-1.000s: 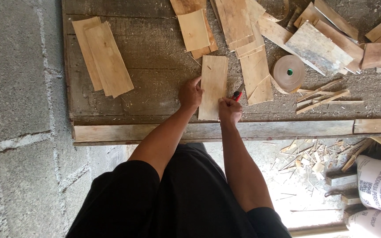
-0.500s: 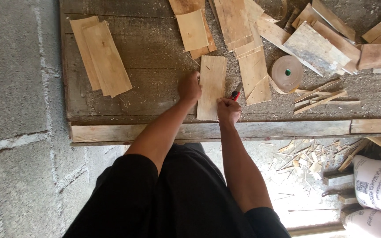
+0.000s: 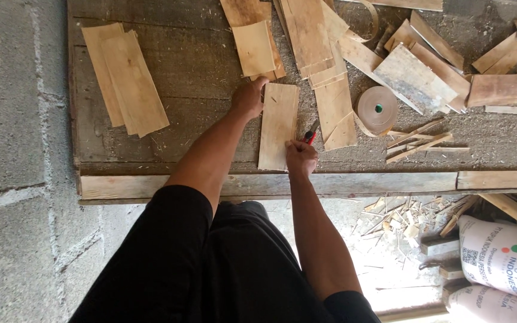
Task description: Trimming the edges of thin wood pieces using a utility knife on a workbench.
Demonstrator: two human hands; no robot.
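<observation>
Wood strip (image 3: 278,125) under left hand (image 3: 248,97); right hand (image 3: 300,158) grips red tool (image 3: 310,136)

Both arms reach forward; left hand (image 3: 248,98) pressed flat, right hand (image 3: 301,158) fisted (fingers curled).

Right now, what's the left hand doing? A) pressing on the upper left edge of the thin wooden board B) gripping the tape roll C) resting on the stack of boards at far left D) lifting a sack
A: the left hand lies flat against the upper left edge of the thin wooden board, while the right hand holds a red-handled tool at the board's lower right edge; the tape roll sits untouched.
</observation>
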